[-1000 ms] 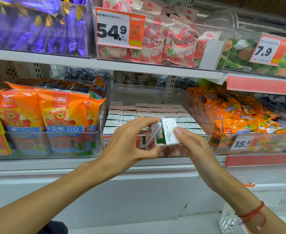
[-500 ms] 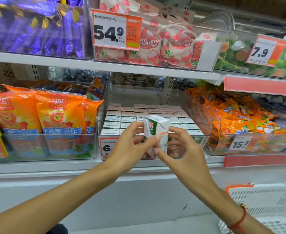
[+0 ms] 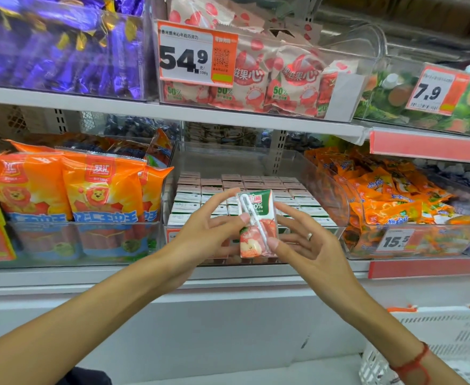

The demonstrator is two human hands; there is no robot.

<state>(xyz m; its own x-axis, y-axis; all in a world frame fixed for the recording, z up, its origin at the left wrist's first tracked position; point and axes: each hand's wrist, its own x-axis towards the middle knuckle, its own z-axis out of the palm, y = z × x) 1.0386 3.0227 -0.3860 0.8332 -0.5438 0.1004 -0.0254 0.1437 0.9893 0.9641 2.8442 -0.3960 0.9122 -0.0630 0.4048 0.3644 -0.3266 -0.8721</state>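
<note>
1. Red-and-green juice carton, upright with its long axis vertical, is held just before the clear bin.
2. Left hand pinches its left edge, right hand its lower right corner; both are equally near.
3. White basket lies low right.

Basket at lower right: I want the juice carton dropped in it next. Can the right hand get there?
Probably yes. The basket sits just below the right forearm, nothing between; the right hand pinches the juice carton together with the left hand, which must let go.
</note>
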